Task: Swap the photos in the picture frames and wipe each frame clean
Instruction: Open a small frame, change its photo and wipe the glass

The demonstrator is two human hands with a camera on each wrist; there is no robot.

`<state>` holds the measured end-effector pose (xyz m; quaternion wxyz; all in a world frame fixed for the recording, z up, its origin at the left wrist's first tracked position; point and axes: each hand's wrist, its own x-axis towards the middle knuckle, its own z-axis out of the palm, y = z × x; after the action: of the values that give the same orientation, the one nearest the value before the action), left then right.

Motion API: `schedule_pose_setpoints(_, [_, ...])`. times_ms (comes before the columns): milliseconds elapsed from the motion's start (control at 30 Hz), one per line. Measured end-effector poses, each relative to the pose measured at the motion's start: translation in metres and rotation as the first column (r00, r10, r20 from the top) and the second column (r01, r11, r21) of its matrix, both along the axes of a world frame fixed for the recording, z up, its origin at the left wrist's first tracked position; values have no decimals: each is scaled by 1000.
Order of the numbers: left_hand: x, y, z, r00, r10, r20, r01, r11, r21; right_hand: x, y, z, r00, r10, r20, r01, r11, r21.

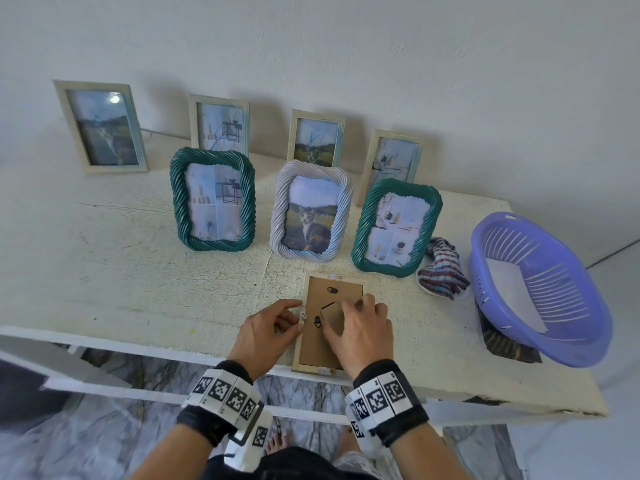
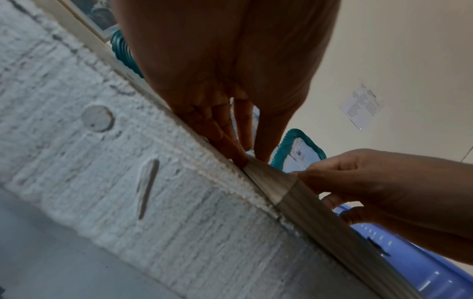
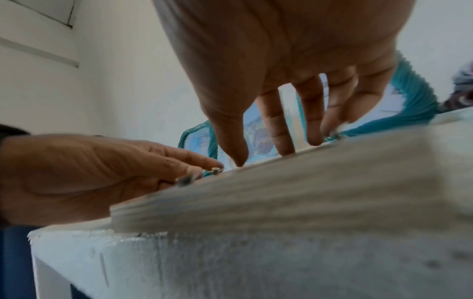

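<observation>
A pale wooden frame lies face down at the near edge of the white surface, its lower end just over that edge. The left hand pinches a small metal clip on the frame's left side, so its grip is closed on the clip; the right hand rests straight, relaxed fingers on the brown backing board, grasping nothing. Bare surface stretches to the left of the hands. Directly behind stand three rope-edged frames: green, white and green, with four plain frames against the wall. To the right, a striped cloth lies on a small dish, beside a purple basket holding a white sheet.
</observation>
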<state>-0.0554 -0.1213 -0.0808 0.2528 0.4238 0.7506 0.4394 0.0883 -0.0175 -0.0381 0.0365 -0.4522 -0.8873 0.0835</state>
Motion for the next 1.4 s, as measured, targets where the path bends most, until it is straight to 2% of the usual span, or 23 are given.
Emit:
schedule_pose_setpoints(100, [-1, 0, 0, 1000, -3, 5, 3, 1000, -11, 14, 11, -2, 989, 40, -144, -55, 993, -106])
schedule_pose_setpoints(233, [-1, 0, 0, 1000, -5, 8, 5, 1000, -15, 43, 39, -2, 954, 28, -299, -124, 944, -307])
schedule_pose_setpoints(333, [-1, 0, 0, 1000, -1, 9, 1, 1000, -21, 58, 53, -2, 930, 103, -352, -229, 912, -340])
schedule_pose_setpoints(567, [-1, 1, 1, 1000, 2, -7, -2, 999, -40, 66, 71, 1, 927, 244, -286, -337, 876, -346])
schedule_pose_setpoints(933, [-3, 7, 6, 992, -76, -103, 65, 992, -112, 55, 72, -16, 934, 215, -284, -290, 922, -257])
schedule_pose_setpoints(1067, [2, 13, 11, 973, -81, -216, 42, 983, -180, 56, 71, -17, 931, 197, -306, -281, 924, -258])
schedule_pose_setpoints(1200, [4, 15, 11, 974, -51, -219, 6, 980, -198, 55, 71, -16, 936, 194, -295, -275, 925, -263])
schedule_pose_setpoints(1300, [5, 16, 11, 973, -56, -223, 7, 978, -211, 54, 72, -13, 942, 209, -263, -278, 925, -259])
schedule_pose_setpoints(1400, [5, 16, 11, 973, -58, -223, 11, 978, -209, 46, 72, -4, 960, 246, -135, -272, 936, -224])
